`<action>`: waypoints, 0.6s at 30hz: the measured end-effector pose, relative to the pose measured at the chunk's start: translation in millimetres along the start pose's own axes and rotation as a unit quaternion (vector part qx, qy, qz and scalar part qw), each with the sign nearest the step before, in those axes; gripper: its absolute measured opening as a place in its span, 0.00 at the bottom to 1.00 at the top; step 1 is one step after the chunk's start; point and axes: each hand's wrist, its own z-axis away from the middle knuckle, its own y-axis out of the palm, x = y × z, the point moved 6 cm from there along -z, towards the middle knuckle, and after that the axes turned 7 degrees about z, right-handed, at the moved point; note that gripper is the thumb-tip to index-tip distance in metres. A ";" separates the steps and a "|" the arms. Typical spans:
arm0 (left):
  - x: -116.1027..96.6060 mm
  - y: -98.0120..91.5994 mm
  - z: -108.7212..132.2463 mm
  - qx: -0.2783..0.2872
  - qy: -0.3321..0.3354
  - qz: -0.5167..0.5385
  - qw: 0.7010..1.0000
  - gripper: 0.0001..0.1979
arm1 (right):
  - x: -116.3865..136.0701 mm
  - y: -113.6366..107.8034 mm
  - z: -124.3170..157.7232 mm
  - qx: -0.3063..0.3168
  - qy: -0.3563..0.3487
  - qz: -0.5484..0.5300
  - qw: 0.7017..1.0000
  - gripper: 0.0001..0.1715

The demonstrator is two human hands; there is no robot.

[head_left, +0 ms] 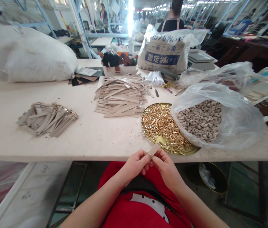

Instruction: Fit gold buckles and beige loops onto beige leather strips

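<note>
Just over the table's front edge, my left hand (pixel 138 161) and my right hand (pixel 163 163) meet, both pinching one short beige strap (pixel 154 149). A small bit of metal, seemingly a buckle, glints between the fingertips; most of it is hidden. Right behind the hands lies a round gold tray (pixel 197 151) heaped with gold buckles (pixel 163 125). Beside it, a clear plastic bag (pixel 240 126) gapes over many small beige loops (pixel 200 120). A stack of flat beige straps (pixel 122 98) sits further back, and a pile of straps with buckles (pixel 49 118) rests at the left.
A large white sack (pixel 27 53) fills the back left of the table (pixel 86 139). Behind the straps stand a printed white bag (pixel 162 52) and a box (pixel 107 70) with dark items. Below, at the right, is a round bin (pixel 221 183). Another person (pixel 173 23) is in the background.
</note>
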 end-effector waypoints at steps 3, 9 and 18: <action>-3.5 2.3 2.3 -0.004 0.018 -0.037 0.999 0.15 | -2.0 -6.3 -2.2 0.000 -0.009 0.039 0.999 0.08; -7.5 4.0 5.8 -0.006 0.042 -0.113 0.993 0.14 | -4.5 -9.4 -4.6 0.030 0.006 0.079 0.996 0.09; -5.7 2.7 5.9 -0.056 0.051 -0.181 0.981 0.13 | 12.9 -16.9 -3.4 -0.048 -0.120 0.301 0.945 0.04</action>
